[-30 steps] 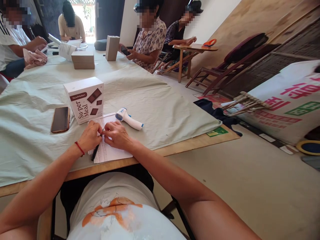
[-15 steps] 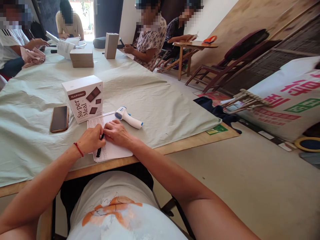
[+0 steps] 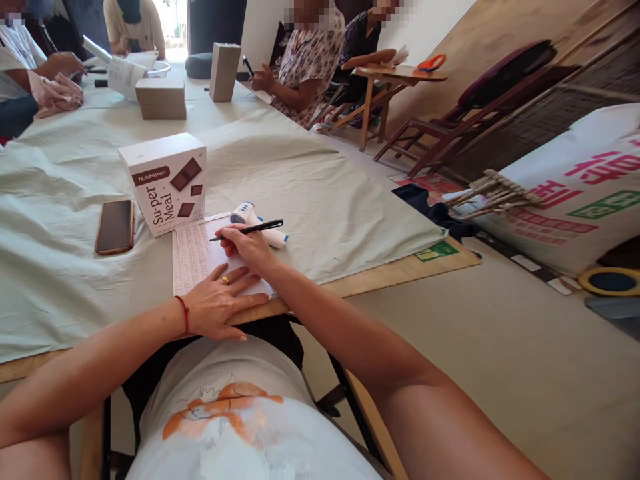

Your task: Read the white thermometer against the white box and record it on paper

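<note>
Across the desk (image 3: 395, 271) pale cloth (image 3: 280, 167) is draped, and a pen (image 3: 257, 227) is gripped in the right hand (image 3: 245, 247), tip over the paper (image 3: 190, 260)! The paper's near end is covered by the left hand (image 3: 223, 305), fingers spread.

Your right hand (image 3: 244, 245) has room to go right, over the cloth (image 3: 345, 230). The white thermometer (image 3: 243, 213) blocks the way just past it, and the big box (image 3: 169, 190) stands farther left. Your left hand (image 3: 225, 305) blocks the near side. A small gap splits box and phone (image 3: 115, 227).
</note>
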A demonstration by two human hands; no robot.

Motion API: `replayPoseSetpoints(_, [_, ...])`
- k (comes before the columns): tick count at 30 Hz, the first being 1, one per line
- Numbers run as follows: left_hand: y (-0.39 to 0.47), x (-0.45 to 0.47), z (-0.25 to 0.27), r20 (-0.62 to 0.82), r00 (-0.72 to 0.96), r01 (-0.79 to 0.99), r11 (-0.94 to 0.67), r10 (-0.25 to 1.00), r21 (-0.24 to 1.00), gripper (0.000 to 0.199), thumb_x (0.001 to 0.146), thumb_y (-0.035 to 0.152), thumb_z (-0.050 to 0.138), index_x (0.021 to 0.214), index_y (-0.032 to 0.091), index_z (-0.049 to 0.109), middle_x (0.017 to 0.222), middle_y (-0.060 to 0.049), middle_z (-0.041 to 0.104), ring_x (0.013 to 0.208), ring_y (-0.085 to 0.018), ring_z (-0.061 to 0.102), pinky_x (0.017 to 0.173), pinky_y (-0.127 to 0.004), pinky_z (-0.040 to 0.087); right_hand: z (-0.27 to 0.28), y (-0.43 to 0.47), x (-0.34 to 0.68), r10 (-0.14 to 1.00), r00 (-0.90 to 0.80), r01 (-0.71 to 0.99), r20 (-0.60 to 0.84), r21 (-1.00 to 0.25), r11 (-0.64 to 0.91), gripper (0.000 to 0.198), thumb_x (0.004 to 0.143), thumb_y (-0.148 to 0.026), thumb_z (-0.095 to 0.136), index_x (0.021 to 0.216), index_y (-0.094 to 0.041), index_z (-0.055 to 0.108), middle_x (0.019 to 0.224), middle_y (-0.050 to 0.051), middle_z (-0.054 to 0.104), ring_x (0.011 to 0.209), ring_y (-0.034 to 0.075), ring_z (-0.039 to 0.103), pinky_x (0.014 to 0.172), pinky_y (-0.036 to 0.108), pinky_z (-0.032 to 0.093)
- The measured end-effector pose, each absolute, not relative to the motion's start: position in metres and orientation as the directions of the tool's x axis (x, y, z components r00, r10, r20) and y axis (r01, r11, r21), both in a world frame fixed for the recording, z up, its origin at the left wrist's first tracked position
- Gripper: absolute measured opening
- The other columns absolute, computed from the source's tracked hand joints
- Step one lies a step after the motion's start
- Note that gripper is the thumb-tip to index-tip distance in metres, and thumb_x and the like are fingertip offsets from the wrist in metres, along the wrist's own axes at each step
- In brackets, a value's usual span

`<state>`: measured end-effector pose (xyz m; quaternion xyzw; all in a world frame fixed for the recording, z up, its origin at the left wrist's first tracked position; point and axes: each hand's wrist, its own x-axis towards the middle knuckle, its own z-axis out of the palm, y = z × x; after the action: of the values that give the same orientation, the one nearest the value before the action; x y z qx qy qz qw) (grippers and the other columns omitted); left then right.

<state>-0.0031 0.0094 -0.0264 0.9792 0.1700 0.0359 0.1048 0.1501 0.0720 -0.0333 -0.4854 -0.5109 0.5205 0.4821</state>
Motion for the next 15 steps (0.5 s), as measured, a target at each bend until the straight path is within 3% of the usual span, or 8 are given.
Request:
replayPoseSetpoints(4, [0.004,0.002,-0.027,-0.009,0.938,0.342,-0.924,0.345,0.172,0.085,0.086,0.058,0.076,0.158,0.020,0.050,0.166,-0.022,0.043,0.156,-0.044,0.033,0.127,-0.064,0.020,-0.031,0.069,0.150,0.984,-0.131,0.091,0.120,-0.987,0.132,0.008,0.079,-0.029,0.064,0.073,-0.023,0.062,0.062,-0.004,0.056,0.056,0.012,0.050,0.055,0.027,0.043])
replayPoseSetpoints(8, [0.001,-0.002,-0.018,-0.085,0.919,0.395,-0.900,0.386,0.186,0.087,0.087,0.052,0.077,0.162,0.022,0.044,0.169,-0.023,0.035,0.157,-0.046,0.030,0.124,-0.073,0.018,-0.043,0.071,0.153,0.983,-0.056,0.171,0.172,-0.969,0.179,0.007,0.071,-0.025,0.064,0.075,-0.025,0.058,0.065,-0.005,0.053,0.061,0.013,0.051,0.057,0.027,0.043])
replayPoseSetpoints(12, [0.001,-0.009,-0.012,-0.179,0.910,0.408,-0.888,0.375,0.214,0.100,0.077,0.054,0.084,0.163,0.028,0.041,0.174,-0.024,0.024,0.159,-0.052,0.021,0.118,-0.082,0.015,-0.049,0.072,0.155,0.988,-0.069,0.080,0.141,-0.986,0.146,0.007,0.070,-0.025,0.062,0.076,-0.024,0.058,0.062,-0.005,0.052,0.058,0.013,0.048,0.054,0.027,0.040])
replayPoseSetpoints(15, [-0.001,-0.010,-0.013,-0.220,0.896,0.428,-0.884,0.386,0.190,0.097,0.077,0.056,0.085,0.161,0.033,0.044,0.176,-0.023,0.019,0.160,-0.054,0.016,0.115,-0.086,0.014,-0.042,0.071,0.154,0.990,-0.093,0.023,0.102,-0.994,0.105,0.005,0.072,-0.027,0.060,0.076,-0.023,0.058,0.059,-0.005,0.053,0.053,0.011,0.046,0.052,0.027,0.039])
